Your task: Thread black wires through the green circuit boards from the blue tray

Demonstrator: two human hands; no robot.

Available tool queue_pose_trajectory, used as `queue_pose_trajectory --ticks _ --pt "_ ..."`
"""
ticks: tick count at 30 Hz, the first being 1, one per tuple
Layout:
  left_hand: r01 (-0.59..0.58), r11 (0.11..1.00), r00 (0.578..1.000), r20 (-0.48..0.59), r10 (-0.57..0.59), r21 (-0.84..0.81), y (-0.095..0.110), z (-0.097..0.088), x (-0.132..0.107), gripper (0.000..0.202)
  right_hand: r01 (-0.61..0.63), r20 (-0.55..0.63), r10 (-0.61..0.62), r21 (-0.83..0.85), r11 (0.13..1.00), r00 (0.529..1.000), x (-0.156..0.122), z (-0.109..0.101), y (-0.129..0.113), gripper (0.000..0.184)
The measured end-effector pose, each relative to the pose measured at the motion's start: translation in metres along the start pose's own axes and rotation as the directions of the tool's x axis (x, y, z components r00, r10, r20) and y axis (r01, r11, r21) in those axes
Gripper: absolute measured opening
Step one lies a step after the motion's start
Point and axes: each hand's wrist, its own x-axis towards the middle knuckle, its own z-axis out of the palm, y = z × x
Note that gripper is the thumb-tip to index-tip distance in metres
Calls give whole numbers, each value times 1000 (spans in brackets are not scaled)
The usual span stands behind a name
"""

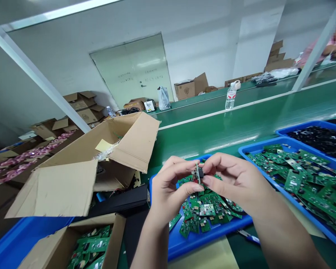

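Left hand (170, 185) and right hand (236, 181) are raised and curling inward, forearms angling in from the bottom edge, both nearly closed, with fingertips pinching a small black part (201, 172) and a thin pale strip (197, 172) between them; exact grip on each is hard to see. The part is hovering just over the middle blue tray (210, 236), which is holding a loose pile of green circuit boards (205, 211), too many to count. The right blue tray (257, 143) is also carrying a heap of green boards (295, 179), the far blue tray (305, 123) is holding black parts (319, 144), and a cardboard box (112, 239) at lower left is holding more green boards (91, 244). That makes 3 blue trays in use, all sitting on 1 green conveyor belt (212, 138)
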Motion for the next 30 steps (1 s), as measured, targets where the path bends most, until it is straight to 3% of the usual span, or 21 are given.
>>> queue_pose_trajectory --ticks 4,8,11,14,17,20,24,30 --pt "58 995 998 -21 -60 -78 2 8 1 28 68 -86 -79 -118 991 993 -4 3 1 16" --pt "150 988 989 -11 -150 -45 6 10 -2 24 109 -160 -152 -250 962 975 -3 4 2 44" --pt "242 970 970 -24 -242 12 8 10 -5 27 200 -168 -267 -336 921 949 -2 3 4 39" --pt "303 951 951 -51 -306 -52 8 13 -5 28 280 -141 -402 -515 810 905 -2 0 6 29" --pt "338 935 935 -75 -347 -112 9 17 -3 28 391 -37 -566 -685 614 824 -1 -3 7 20" --pt "330 942 932 -135 -336 -66 12 20 -1 25 462 59 -664 -764 450 746 0 -6 8 11" --pt "327 944 933 -151 -328 -32 15 22 -1 25 479 108 -698 -799 362 708 2 -9 10 8" --pt "374 924 920 -96 -380 -78 14 22 -2 28 450 89 -729 -835 317 679 7 -11 11 10"
